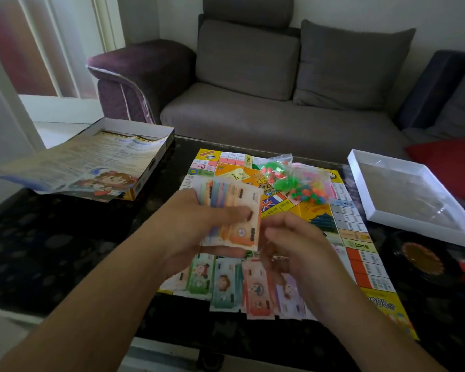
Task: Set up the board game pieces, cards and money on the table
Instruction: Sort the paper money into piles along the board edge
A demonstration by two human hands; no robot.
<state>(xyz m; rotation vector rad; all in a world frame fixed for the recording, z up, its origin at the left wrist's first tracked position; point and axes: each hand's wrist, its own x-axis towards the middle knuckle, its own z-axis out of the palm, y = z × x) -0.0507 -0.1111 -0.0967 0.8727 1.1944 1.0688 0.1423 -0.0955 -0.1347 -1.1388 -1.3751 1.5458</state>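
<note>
We saw a fan of play money [232,210] held up over the game board [360,245], above the middle of the dark tabletop [65,237]. The long side of the notes ran up and down, from near us toward the sofa [266,114], and the far ends leaned a little to the left. The left hand [196,226] had its grip curled round the stack, with the thumb pressed across the top orange note. The right hand [293,248] sat just beside the notes, its fingers bent in. We could not tell if that grip pinched anything.

Under the hands, a row of notes [236,288] lay side by side on the near edge of the board, each one pointing away from us. A clear bag of small colored pieces [295,181] rested on the far part of the board.

To the left, an open box [161,151] held a paper sheet [78,165]. To the right lay a white box lid [414,194].
</note>
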